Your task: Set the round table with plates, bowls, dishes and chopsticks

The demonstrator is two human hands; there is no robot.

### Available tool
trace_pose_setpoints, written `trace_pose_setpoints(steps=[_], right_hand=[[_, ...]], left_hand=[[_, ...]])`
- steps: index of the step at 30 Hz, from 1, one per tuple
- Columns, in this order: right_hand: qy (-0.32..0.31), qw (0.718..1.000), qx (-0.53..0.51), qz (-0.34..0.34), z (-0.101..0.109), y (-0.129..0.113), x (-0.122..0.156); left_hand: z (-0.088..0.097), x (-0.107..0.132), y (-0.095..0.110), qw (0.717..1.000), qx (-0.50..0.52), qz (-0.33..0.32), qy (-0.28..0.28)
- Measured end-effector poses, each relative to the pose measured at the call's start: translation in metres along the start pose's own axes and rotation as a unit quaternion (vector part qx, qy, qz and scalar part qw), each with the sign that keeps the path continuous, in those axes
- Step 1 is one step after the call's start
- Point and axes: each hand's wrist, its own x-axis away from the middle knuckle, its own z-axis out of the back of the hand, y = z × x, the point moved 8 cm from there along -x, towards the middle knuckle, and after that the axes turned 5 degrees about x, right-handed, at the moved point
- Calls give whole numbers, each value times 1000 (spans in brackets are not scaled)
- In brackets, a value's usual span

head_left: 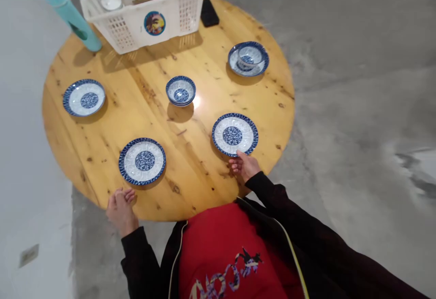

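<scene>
My right hand [245, 167] is at the near rim of a blue-and-white plate [233, 136], with the thumb on the rim and the fingers curled below it. My left hand [121, 210] hovers by the near left table edge, loosely half open and holding nothing I can see. Just beyond it lies a second patterned plate [145, 161], apart from the fingers. Near the middle of the table stands a small stack of matching bowls [180, 91].
Another plate [83, 98] lies at the left. A bowl [250, 56] sits on a plate [232, 66] at the far right. At the back are a white basket [129, 33] holding a white bowl [111, 2], a black phone [209, 13] and a turquoise cylinder [70, 15]. The round wooden table [200, 185] carries these.
</scene>
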Motion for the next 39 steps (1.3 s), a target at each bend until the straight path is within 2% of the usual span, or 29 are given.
trace_pose_setpoints(steps=[7, 10, 12, 15, 17, 19, 21, 23, 25, 27, 29, 31, 34, 39], right_hand=[[19, 1000, -2, -20, 1, 1, 9], [-15, 998, 53, -10, -9, 0, 18], [-60, 990, 126, 1, -21, -2, 23], [-128, 963, 237, 28, -44, -17, 27], [-161, 942, 284, 74, -62, -42, 24], [-174, 920, 317, 149, -83, -78, 15], [-157, 896, 342, 237, -107, -121, 0], [-110, 872, 366, 307, -130, -163, -20], [-55, 835, 417, 355, -155, -197, -40], [-13, 788, 478, 388, -181, -219, -56], [10, 749, 522, 408, -204, -232, -67], [13, 725, 550, 414, -222, -235, -73], [15, 710, 570, 412, -234, -232, -78], [28, 703, 573, 420, -239, -230, -84]], left_hand=[[15, 5, 1, 999, -36, -15, 16], [3, 8, 18, 992, -105, -72, -6], [-21, 11, 37, 982, -143, -119, -40], [-74, 17, 68, 970, -141, -167, -104], [-119, 21, 85, 960, -134, -188, -156], [-165, 23, 97, 944, -152, -204, -210], [-209, 21, 105, 927, -179, -217, -249], [-248, 16, 109, 905, -233, -228, -274], [-283, 10, 112, 880, -297, -240, -283], [-312, 4, 115, 858, -347, -251, -284], [-335, 1, 117, 846, -371, -256, -285], [-352, 1, 117, 840, -377, -261, -289], [-367, 3, 116, 837, -372, -276, -291], [-375, 3, 118, 838, -342, -322, -278]])
